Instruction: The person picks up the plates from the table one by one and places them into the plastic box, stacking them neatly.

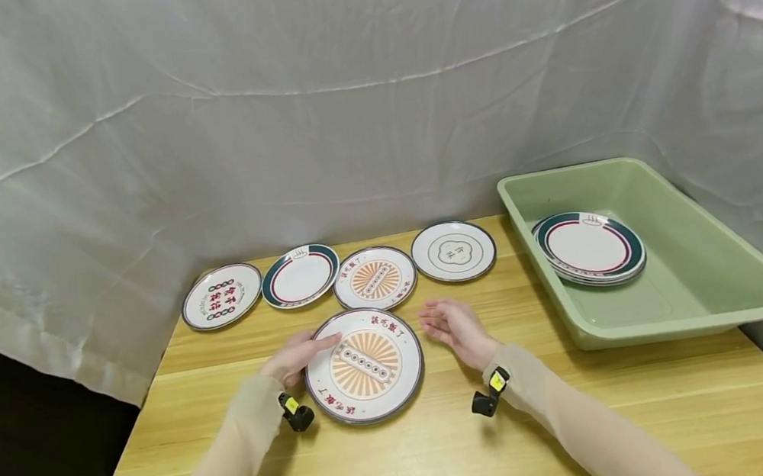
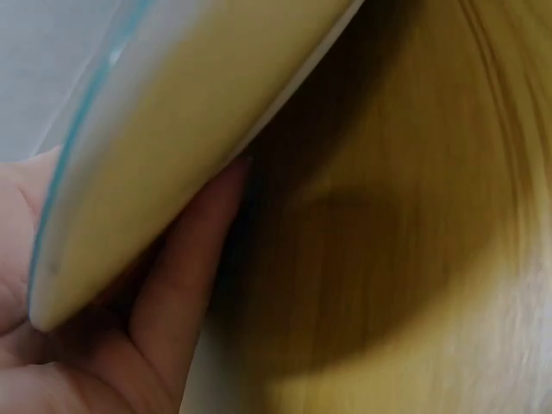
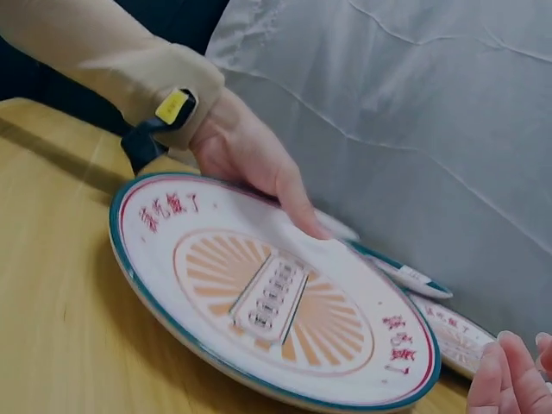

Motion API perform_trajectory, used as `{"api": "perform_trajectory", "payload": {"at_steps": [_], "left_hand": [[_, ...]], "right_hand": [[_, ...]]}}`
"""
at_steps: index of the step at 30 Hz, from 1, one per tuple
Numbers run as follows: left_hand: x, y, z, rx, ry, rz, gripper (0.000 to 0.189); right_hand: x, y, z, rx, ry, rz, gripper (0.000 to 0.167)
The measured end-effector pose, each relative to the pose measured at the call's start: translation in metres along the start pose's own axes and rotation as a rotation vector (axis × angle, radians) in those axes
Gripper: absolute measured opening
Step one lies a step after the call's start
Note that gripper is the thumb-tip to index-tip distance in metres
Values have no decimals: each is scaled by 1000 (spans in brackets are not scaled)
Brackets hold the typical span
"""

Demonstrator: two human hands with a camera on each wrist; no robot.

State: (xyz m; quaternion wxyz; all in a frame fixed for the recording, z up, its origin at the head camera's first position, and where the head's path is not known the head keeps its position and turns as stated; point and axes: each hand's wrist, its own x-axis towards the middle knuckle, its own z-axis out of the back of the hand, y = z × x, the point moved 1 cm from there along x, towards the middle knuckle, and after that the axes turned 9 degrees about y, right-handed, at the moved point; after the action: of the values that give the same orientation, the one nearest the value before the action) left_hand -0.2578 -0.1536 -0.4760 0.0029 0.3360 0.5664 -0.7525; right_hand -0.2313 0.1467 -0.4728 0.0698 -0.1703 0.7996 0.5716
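Observation:
My left hand (image 1: 296,356) grips the left edge of a round plate (image 1: 365,366), thumb on the top face and fingers beneath. This plate has an orange sunburst, red characters and a dark blue-green rim. In the left wrist view its pale underside (image 2: 172,155) shows, raised off the table and casting a shadow. My right hand (image 1: 458,330) is held to the right of the plate, apart from it, with its fingers loosely bent and nothing in them. In the right wrist view the held plate (image 3: 276,297) is tilted, and right-hand fingertips (image 3: 509,379) show at the lower right.
Along the back of the wooden table (image 1: 431,463) lie a plate with red characters (image 1: 221,296), a green-banded plate (image 1: 301,276), another sunburst plate (image 1: 375,278) and a grey-emblem plate (image 1: 454,252). A green basin (image 1: 709,271) at right holds stacked plates (image 1: 589,247). Grey cloth (image 1: 345,142) hangs behind.

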Motion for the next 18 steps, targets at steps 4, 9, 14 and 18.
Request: {"api": "perform_trajectory", "payload": {"at_steps": [4, 9, 14, 18], "left_hand": [[2, -2, -6, 16, -19, -12, 61], [4, -6, -15, 15, 0, -37, 61], [6, -7, -23, 11, 31, -56, 55], [10, -7, -32, 7, 30, -66, 50]], "right_hand": [[1, 1, 9, -15, -35, 30, 44], [0, 3, 19, -8, -69, 65, 42], [-5, 4, 26, 4, -78, 63, 42], [-5, 5, 33, 19, -83, 55, 43]]}}
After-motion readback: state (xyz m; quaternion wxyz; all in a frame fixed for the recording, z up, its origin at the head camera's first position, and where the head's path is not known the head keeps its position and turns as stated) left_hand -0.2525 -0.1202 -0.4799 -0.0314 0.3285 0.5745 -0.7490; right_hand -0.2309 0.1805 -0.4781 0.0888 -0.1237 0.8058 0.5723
